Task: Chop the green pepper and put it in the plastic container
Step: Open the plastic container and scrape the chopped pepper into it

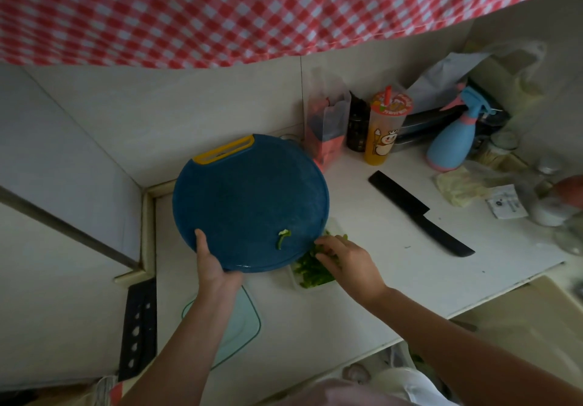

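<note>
My left hand (212, 267) grips the near edge of a round blue cutting board (249, 197) with a yellow handle, holding it tilted over a clear plastic container (310, 286). Chopped green pepper (310, 268) lies in the container. One green pepper strip (281, 238) clings to the board's face. My right hand (345, 259) rests over the container at the board's lower right edge, its fingers bent down among the pepper pieces. I cannot tell whether they pinch any.
A black knife (419, 213) lies on the white counter to the right. A teal lid (243, 320) sits near the front under my left forearm. Behind stand an orange drink cup (383, 131), a blue spray bottle (454, 140) and a clear knife holder (326, 122). Red checked cloth hangs above.
</note>
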